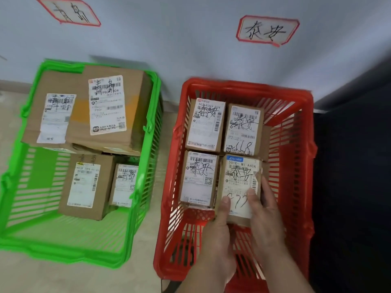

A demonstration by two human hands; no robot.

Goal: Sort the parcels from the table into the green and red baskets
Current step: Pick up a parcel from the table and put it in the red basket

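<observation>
Both hands reach into the red basket [300, 166] and hold one parcel [241, 187] between them: the left hand [218, 233] grips its near-left corner with the thumb laid on the label, and the right hand [264, 212] clasps its right edge, thumb on the label and fingers curled round the side. That parcel is a small brown carton with a white shipping label, a blue strip at the label's top, printed codes and bold handwritten characters in black marker. It sits in the red basket's near-right part, touching three similar small cartons [204, 123] that fill the rest of a two-by-two block, each with a white label and the same scrawled characters. Left of the red basket, just apart from it, stands the green basket [12, 187], holding larger brown boxes [118, 106]: two stacked high at its far end, two lower ones at the near end, all labelled and marked by hand. Both baskets rest on a pale beige floor [148, 240] against a light grey-blue wall [169, 39]. On the wall above each basket is a red-edged white sign [266, 31] with handwritten characters. Right of the red basket is a dark surface [355, 187].
</observation>
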